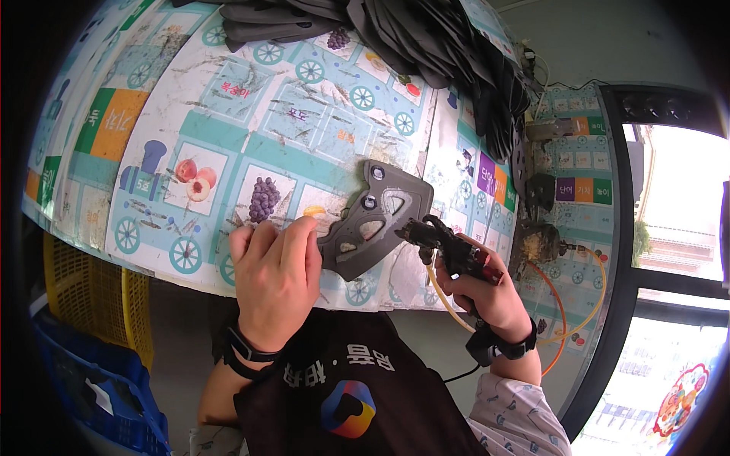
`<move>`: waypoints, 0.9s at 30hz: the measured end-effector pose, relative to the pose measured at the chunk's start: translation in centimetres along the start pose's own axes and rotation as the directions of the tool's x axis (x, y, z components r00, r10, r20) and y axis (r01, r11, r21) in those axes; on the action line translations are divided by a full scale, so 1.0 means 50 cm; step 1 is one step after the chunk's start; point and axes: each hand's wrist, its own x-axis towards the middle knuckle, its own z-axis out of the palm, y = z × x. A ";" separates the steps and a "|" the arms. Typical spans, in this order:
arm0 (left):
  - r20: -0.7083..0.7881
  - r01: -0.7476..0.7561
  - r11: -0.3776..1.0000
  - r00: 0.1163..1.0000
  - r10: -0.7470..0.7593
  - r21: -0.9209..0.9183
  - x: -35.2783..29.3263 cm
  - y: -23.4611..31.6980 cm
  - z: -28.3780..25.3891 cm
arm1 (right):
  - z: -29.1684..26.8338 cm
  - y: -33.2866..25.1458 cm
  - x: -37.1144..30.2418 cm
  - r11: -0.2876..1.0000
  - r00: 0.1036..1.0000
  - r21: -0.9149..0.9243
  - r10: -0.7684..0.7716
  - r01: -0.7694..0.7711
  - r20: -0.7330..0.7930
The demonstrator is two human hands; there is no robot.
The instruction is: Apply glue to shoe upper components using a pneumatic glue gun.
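A dark grey moulded piece (351, 243) with cut-out openings and two round holes lies tilted on the patterned table sheet. Pale patches show in its openings. My left hand (275, 277) is at its left end, fingers bent and closed against the edge; the exact grip is partly hidden. My right hand (487, 292) is wrapped round a black spray gun (449, 247), its dirty nozzle close to the piece's right edge. From the gun a yellowish hose (439, 291) runs down behind my right wrist.
Dark grey flat pieces (426, 45) are heaped along the table's far edge. The table sheet (228, 137) is smeared with dark marks. Below left stand a yellow basket (91, 296) and a blue crate (91, 380). An orange hose (559, 304) hangs at right beside a window (680, 205).
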 end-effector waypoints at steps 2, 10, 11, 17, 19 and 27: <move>0.010 0.004 1.000 1.000 -0.004 0.001 -0.001 0.000 -0.001 | 0.004 -0.003 0.003 1.000 1.000 0.014 -0.012 0.012 0.023; -0.008 -0.003 1.000 1.000 0.003 -0.009 0.000 0.000 -0.001 | 0.023 -0.015 0.002 0.998 0.997 -0.021 -0.049 0.051 0.066; -0.010 -0.004 1.000 1.000 0.003 -0.014 -0.001 0.000 -0.002 | 0.027 -0.018 0.000 0.998 0.997 -0.018 -0.061 0.062 0.056; -0.002 -0.010 1.000 1.000 0.010 -0.012 -0.001 -0.002 -0.003 | 0.042 -0.016 0.002 0.996 0.993 -0.014 -0.084 0.086 0.078; 0.001 -0.007 1.000 1.000 0.007 -0.016 -0.001 -0.001 -0.004 | 0.045 -0.024 0.000 0.995 0.990 -0.028 -0.096 0.099 0.106; 0.001 -0.006 1.000 1.000 0.006 -0.020 -0.004 -0.004 -0.004 | 0.051 -0.008 -0.011 0.977 0.985 -0.156 -0.130 0.146 0.111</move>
